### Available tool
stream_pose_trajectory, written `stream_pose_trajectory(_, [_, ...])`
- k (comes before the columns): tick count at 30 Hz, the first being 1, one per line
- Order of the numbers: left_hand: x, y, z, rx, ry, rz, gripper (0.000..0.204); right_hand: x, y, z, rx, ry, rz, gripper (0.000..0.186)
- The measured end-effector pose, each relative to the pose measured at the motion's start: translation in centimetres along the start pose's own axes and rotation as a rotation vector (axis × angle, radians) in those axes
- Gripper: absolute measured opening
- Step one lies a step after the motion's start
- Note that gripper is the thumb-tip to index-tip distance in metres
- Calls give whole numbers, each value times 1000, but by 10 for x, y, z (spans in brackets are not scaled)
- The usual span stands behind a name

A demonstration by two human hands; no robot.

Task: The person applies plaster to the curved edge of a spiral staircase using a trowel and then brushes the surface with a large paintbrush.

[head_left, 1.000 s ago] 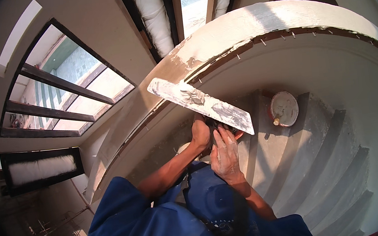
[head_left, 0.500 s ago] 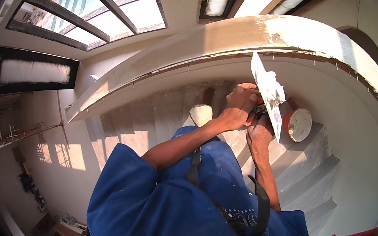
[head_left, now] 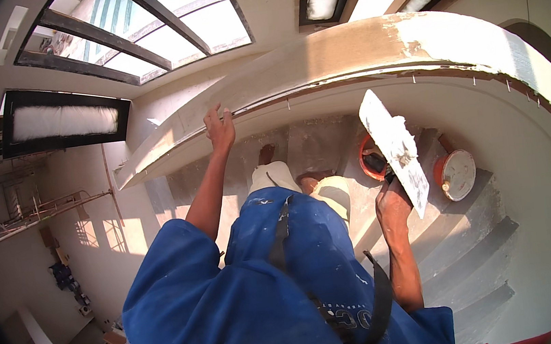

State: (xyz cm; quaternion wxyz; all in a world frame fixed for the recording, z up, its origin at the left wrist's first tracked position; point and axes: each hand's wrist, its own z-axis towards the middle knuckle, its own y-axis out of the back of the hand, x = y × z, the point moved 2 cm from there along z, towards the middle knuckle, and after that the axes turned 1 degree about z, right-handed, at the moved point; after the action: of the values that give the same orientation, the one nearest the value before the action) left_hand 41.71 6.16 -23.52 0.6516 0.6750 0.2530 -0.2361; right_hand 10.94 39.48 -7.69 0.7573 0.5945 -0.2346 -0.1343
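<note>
My right hand is closed on a flat trowel held upright at right of centre, with a lump of white plaster on its blade; the grip is mostly hidden. My left hand reaches up to the lower edge of the curved, plastered parapet, fingers apart and holding nothing. Behind the trowel a red bucket with dark contents is partly visible. A second red bucket, pale inside, stands to the right on the steps.
Curved grey stairs run beneath me, where my bare foot shows. Nails poke from the parapet's underside. A curved wall bounds the right. Scaffolding and a lower floor lie at left, large window openings at top.
My left hand has left the trowel and moved left and up to the parapet. The trowel has turned from diagonal to upright in my right hand. The view has swung too.
</note>
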Motion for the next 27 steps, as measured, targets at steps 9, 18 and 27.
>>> stream_pose_trajectory(9, [140,-9,126,-155,-98,98,45,122,-96,34,-3,60,230,47])
stream_pose_trajectory(18, [268,31,203,33,122,161,57,288,-178,36,146,-130,288,51])
stream_pose_trajectory(27, [291,19,206,-70,211,198,50,387,-208,86,396,-195,369,38])
